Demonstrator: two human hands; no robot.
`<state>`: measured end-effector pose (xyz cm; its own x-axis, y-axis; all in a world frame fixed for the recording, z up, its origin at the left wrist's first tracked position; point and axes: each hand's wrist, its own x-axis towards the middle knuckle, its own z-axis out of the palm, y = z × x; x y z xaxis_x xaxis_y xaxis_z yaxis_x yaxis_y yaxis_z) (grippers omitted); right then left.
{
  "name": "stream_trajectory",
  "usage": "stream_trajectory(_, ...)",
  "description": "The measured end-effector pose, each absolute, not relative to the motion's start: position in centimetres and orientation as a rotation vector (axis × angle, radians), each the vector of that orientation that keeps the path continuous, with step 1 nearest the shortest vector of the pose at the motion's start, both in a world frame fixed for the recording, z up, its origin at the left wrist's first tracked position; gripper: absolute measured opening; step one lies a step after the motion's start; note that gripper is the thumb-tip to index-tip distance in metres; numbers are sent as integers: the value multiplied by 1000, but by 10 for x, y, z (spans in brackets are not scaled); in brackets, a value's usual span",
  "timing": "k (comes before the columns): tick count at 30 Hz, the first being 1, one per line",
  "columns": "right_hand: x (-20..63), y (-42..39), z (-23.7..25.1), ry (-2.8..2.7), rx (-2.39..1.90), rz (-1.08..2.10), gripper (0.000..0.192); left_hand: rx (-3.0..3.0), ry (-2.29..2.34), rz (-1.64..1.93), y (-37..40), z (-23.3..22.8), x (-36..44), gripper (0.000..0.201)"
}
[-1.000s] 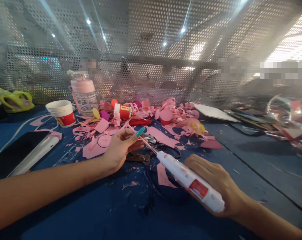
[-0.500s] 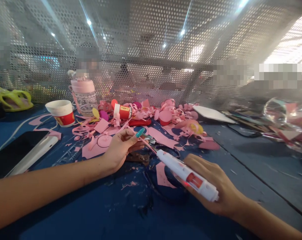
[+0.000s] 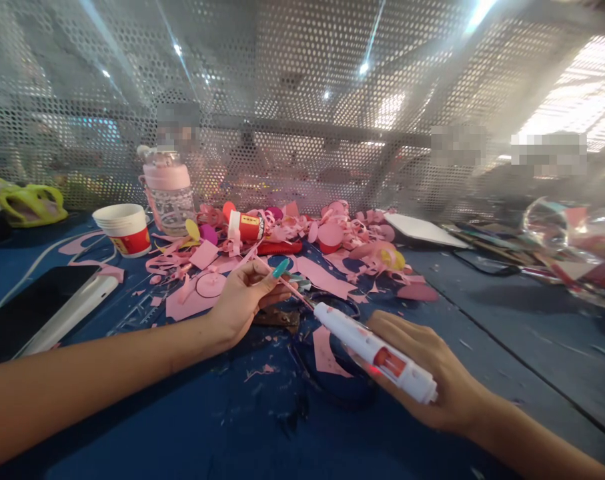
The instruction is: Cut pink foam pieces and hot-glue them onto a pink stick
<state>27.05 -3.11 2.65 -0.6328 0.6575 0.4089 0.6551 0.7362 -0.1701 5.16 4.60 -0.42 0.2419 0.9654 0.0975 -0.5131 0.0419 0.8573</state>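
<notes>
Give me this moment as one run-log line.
left hand: pinching thin pink paper strip | right hand: gripping white pen-shaped glue gun, tip at strip | surface: blue table, pink paper scraps

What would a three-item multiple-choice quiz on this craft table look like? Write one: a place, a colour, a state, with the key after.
1. Where does the stack of paper cups stand?
A. far left of the table, beside the pink-lidded bottle
B. at the right edge
C. under the right hand

2. What colour is the body of the glue gun?
A. black
B. white
C. green

3. What is the left hand doing?
A. lying flat and open
B. gripping the phone
C. pinching a thin pink strip

Key: 1 A, the cups sit just left of the bottle; 2 B, white with a red label, held in the right hand; 3 C, fingertips close on the strip, whose other end meets the gun's tip, while the phone lies untouched.
</notes>
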Motion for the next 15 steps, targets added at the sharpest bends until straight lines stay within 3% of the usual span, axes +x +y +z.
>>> stream_trajectory(10,271,-31,27,-2476,-996,90,3,968,575,1227,45,-4,51,27)
stream_trajectory(15,272,-31,26,-2375,-1111,290,8,974,581,1221,45,-5,51,27)
